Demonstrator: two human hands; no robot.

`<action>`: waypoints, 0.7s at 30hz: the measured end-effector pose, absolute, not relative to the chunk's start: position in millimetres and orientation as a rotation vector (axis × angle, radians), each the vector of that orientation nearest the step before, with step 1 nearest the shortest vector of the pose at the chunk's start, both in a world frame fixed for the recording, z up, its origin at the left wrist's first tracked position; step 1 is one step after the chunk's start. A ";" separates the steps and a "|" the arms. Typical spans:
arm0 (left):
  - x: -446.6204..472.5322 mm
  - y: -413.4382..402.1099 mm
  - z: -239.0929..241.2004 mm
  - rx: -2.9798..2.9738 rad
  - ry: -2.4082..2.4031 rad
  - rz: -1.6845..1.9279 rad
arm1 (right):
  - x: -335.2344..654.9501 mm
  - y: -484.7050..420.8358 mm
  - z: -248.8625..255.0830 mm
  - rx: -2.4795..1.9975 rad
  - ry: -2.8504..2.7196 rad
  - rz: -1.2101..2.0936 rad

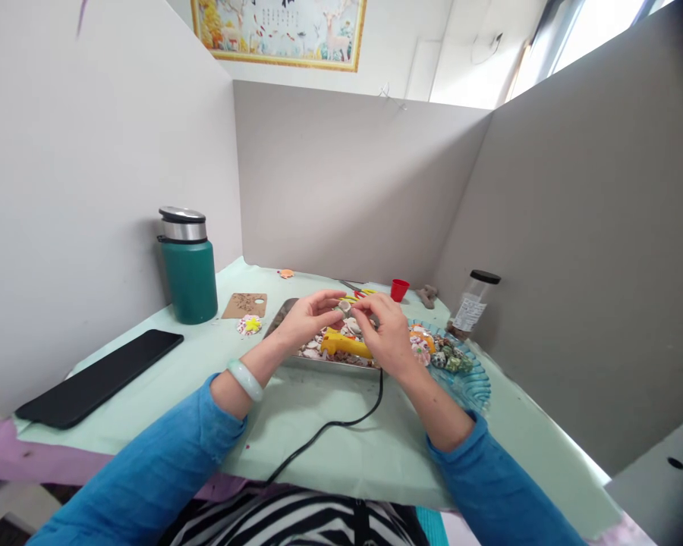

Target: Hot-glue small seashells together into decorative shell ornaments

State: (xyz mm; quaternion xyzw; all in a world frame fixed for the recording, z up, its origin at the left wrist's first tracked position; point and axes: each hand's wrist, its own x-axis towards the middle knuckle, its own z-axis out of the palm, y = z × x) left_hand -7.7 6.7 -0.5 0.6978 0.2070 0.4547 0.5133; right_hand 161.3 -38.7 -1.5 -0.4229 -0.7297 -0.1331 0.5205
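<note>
Above a metal tray of shells, my left hand and my right hand meet at the fingertips. Between them is a small, round, pale piece with a greyish rim, perhaps a shell; its exact kind is too small to make out. The fingers of both hands are closed in a pinch on it. A yellow hot glue gun lies across the shells just below my hands, its handle partly hidden by my right hand. Its black cord runs toward the table's front edge.
A blue scalloped plate with decorated pieces and mottled stones stands at the right, near a black-lidded jar. Behind are a red cup and yellow-handled pliers. A green bottle and black phone-like slab are left. Grey partitions surround the table.
</note>
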 end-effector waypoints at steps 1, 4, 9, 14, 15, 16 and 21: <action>-7.9 6.7 -0.5 1.671 0.503 1.083 | 161.4 -38.7 -2.1 -1.018 -1.750 -0.333; -8.3 7.4 -1.3 1.672 0.497 1.060 | 161.5 -38.8 -3.9 -1.032 -1.757 -0.391; -7.2 5.7 -0.6 1.658 0.510 1.077 | 160.8 -39.3 -5.7 -1.041 -1.789 -0.457; -5.0 -2.0 5.0 1.624 0.555 1.097 | 159.9 -39.8 -6.6 -1.022 -1.816 -0.484; -4.9 -2.3 5.1 1.620 0.565 1.093 | 159.6 -39.9 -6.8 -1.015 -1.830 -0.488; -5.0 -1.9 4.5 1.617 0.565 1.088 | 159.4 -40.0 -6.9 -1.007 -1.840 -0.488; -6.2 6.9 -3.6 1.579 0.499 1.120 | 159.5 -39.6 -6.7 -0.981 -1.827 -0.414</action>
